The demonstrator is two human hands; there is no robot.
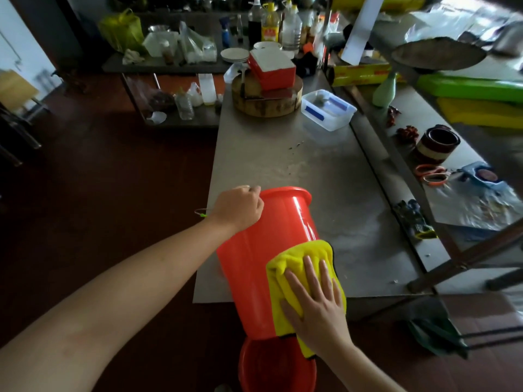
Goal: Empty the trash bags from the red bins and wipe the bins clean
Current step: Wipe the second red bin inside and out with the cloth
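A red bin (263, 250) lies tilted on its side over the near edge of the steel table (325, 176), mouth pointing away from me. My left hand (240, 207) grips its rim at the far left. My right hand (314, 304) lies flat, fingers spread, pressing a yellow cloth (302, 258) against the bin's outer wall near its base. A second red bin (276, 366) stands upright on the floor just below, its open mouth showing; I see no bag in it.
On the table's far end sit a round wooden chopping block (266, 103) with a red-and-white box (271, 67) on it, and a clear plastic container (328, 108). A cluttered shelf with scissors (431, 174) and a jar runs along the right. Dark floor lies to the left.
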